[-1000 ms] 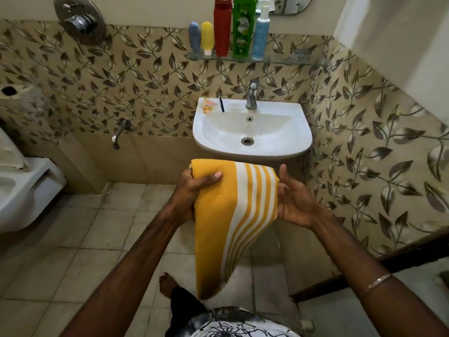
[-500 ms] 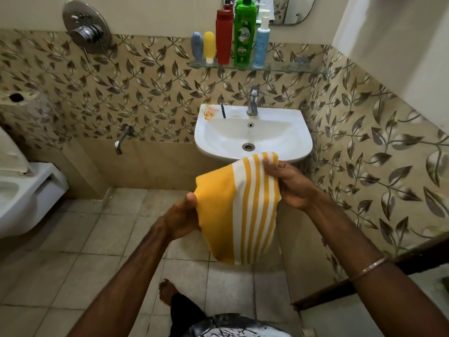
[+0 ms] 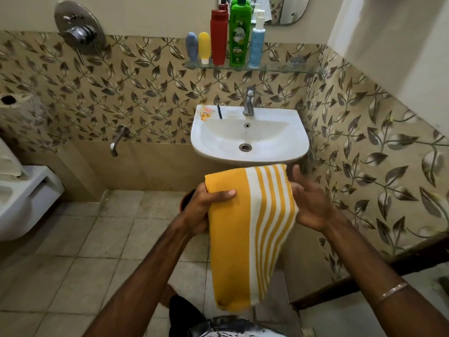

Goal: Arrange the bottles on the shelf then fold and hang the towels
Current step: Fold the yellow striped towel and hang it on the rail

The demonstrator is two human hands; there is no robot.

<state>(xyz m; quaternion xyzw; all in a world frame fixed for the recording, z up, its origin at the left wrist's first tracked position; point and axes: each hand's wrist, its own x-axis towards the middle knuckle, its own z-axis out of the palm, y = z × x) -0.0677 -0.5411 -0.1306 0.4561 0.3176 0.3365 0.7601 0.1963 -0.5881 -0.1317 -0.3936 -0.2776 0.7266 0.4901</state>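
Observation:
A folded yellow towel (image 3: 245, 229) with white and yellow stripes hangs in front of the sink. My left hand (image 3: 204, 207) grips its upper left corner, thumb across the front. On the striped right edge, my right hand (image 3: 308, 203) rests with straight fingers and an open palm. Several bottles stand in a row on the glass shelf (image 3: 286, 68) above the sink: a blue-grey tube (image 3: 192, 46), a yellow tube (image 3: 204, 46), a red bottle (image 3: 219, 36), a green bottle (image 3: 240, 32) and a light blue pump bottle (image 3: 257, 41).
A white sink (image 3: 286, 154) with a chrome tap (image 3: 249, 100) is just behind the towel. A toilet (image 3: 24, 198) stands at the left. A low wall tap (image 3: 117, 139) and a shower mixer (image 3: 79, 32) are on the tiled wall. A dark wooden frame (image 3: 388, 268) runs at the right.
Half a second ago the towel was bunched and shorter, pinched by my right hand; now it hangs longer and flat, my left hand grips the top corner and my right hand lies open on its edge.

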